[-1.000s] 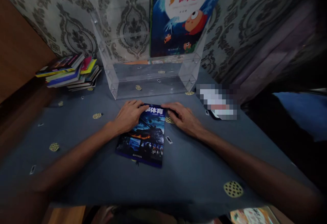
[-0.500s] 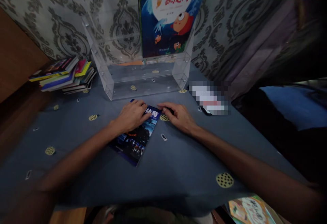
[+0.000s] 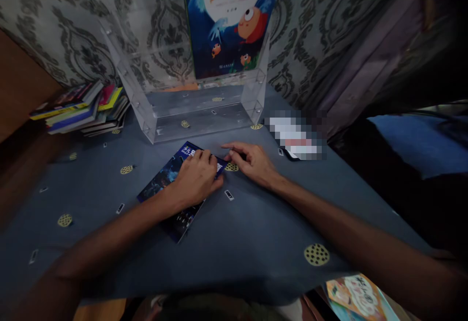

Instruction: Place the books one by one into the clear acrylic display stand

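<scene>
A dark blue magazine (image 3: pixel 164 177) lies flat on the blue tablecloth (image 3: pixel 252 233), turned askew with its top corner pointing right. My left hand (image 3: pixel 197 177) presses flat on its cover, hiding the middle. My right hand (image 3: pixel 250 162) rests on the cloth just right of the magazine's corner, fingers curled, the fingertips at its edge. Behind them stands a clear acrylic book stand (image 3: pixel 153 116) holding a blue picture book (image 3: pixel 230 23) upright on its right side.
A stack of books (image 3: pixel 82 109) lies at the back left beside a brown panel. A blurred flat object (image 3: pixel 296 133) sits right of the stand. Patterned wallpaper rises behind. Another picture book (image 3: pixel 356 299) shows below the table's front edge at right.
The magazine has turned clockwise under my left hand, from nearly straight to slanted. My left hand slid further onto its cover; my right hand came off its top edge.
</scene>
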`<state>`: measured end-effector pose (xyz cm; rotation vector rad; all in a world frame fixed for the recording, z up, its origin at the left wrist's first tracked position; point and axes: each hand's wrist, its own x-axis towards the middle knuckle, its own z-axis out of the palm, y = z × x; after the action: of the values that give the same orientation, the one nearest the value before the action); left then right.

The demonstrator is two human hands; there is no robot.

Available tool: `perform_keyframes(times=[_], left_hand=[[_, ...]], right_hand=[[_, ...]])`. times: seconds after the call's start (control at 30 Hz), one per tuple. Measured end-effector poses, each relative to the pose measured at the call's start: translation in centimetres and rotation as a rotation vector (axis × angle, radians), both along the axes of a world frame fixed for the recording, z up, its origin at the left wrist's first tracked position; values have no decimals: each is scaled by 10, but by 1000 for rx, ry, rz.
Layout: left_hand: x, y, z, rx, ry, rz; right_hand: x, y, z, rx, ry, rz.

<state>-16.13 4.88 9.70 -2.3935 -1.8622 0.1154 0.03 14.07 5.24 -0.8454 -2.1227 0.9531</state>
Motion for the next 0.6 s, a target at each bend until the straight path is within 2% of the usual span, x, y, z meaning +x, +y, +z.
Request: perform_keyframes(times=[0.23, 0.47, 0.6], left_hand=[[-1, 1, 3, 10, 6, -27], [-2, 0, -4, 53, -5, -36], [0, -1, -8, 57, -5, -17]], right_hand=[[2, 0, 0, -21, 49, -24], [4, -4, 3, 27, 76, -70], [2, -9, 4, 83, 49, 9]])
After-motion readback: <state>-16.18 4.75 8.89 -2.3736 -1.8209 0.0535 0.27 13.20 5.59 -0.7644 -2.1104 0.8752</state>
